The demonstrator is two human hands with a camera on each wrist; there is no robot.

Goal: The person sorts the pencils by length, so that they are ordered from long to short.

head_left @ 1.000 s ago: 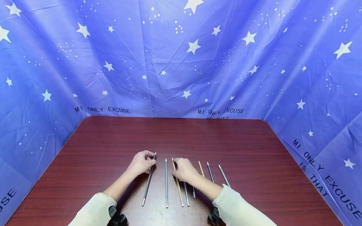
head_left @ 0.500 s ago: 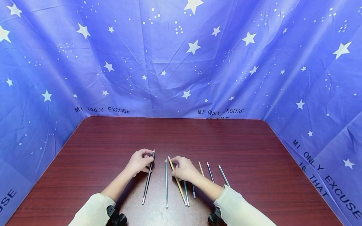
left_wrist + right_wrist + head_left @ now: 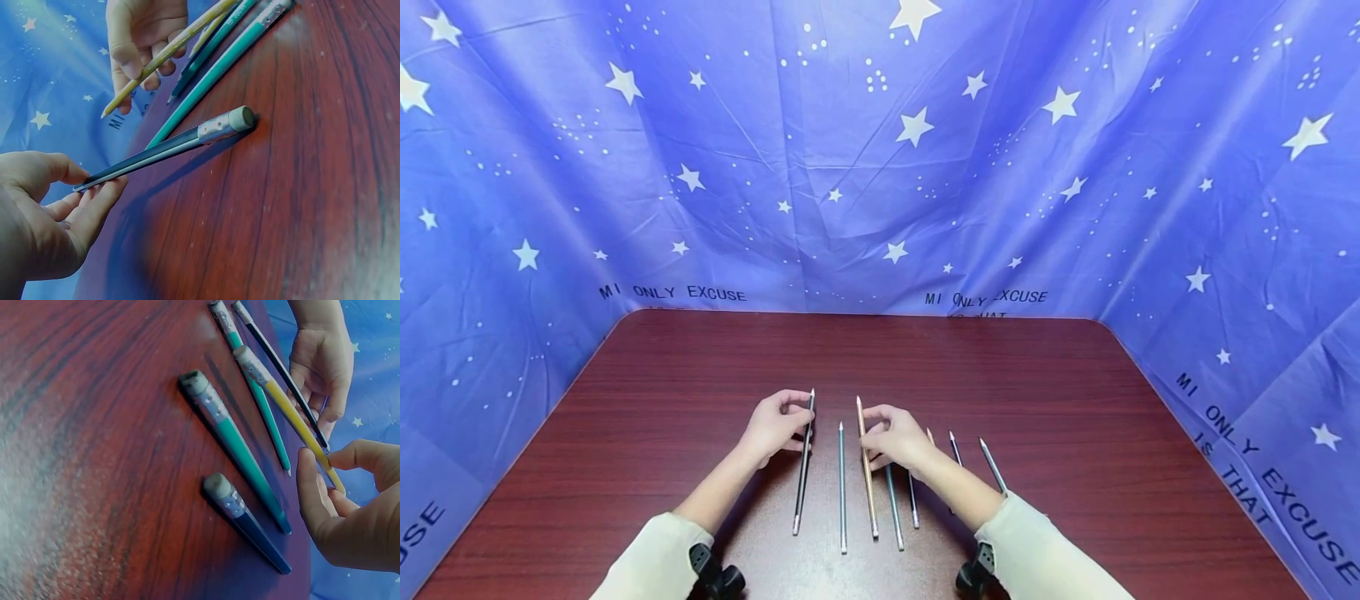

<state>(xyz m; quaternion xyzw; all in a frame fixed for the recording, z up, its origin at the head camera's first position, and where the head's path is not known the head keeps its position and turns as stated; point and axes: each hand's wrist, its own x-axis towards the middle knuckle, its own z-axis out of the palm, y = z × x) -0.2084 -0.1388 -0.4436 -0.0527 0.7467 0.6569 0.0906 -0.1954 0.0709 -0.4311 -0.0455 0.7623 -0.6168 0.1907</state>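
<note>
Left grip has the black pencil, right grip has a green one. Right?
Not green: the right grip has a yellow pencil, as the right wrist view shows. The left grip does have the black pencil.

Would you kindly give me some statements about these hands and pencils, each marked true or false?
1. The left hand and the right hand each hold a pencil. True.
2. The pencil in the left hand is yellow. False: it is a black pencil; the yellow pencil is in the right hand.
3. In the head view, a green pencil lies between the two held pencils. True.
4. The tips of both held pencils point toward the person. False: they point away, toward the curtain.
5. The curtain behind the table is patterned with stars. True.
</note>
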